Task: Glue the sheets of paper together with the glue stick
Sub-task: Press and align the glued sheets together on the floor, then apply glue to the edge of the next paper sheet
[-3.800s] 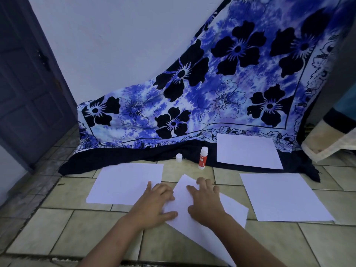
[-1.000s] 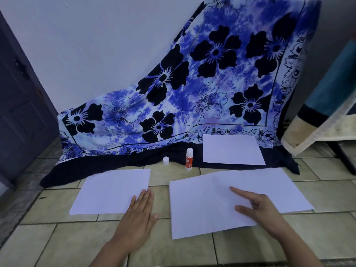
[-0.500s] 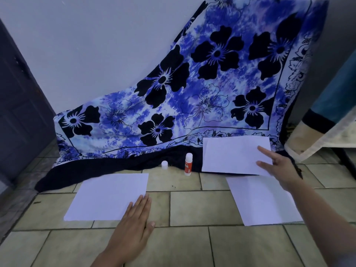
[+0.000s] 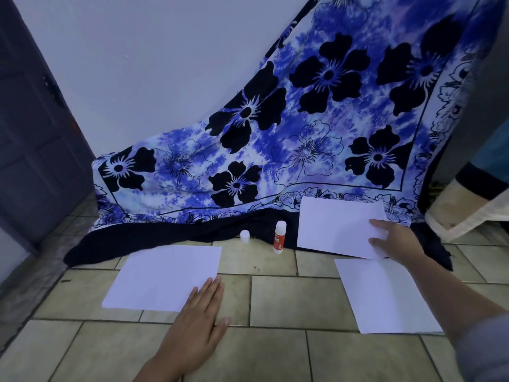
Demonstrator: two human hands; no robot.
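Three white sheets are in view. The left sheet (image 4: 165, 277) lies flat on the tiled floor, and my left hand (image 4: 198, 323) rests flat beside it, fingertips touching its near right corner. My right hand (image 4: 394, 241) pinches the right edge of the far sheet (image 4: 336, 227), which is slightly raised over the dark cloth hem. Another sheet (image 4: 385, 296) lies on the tiles under my right forearm. The glue stick (image 4: 279, 237) stands upright and uncapped between the sheets, with its white cap (image 4: 244, 235) just to its left.
A blue flowered cloth (image 4: 303, 133) hangs from the wall down onto the floor behind the sheets. A dark door (image 4: 33, 133) stands at the left. Folded fabric (image 4: 468, 205) sits at the far right. Bare tiles (image 4: 289, 296) show between the sheets.
My right hand let go of the middle sheet over the near right one, reached back to the far sheet and took its right edge. My left hand stayed flat by the left sheet.
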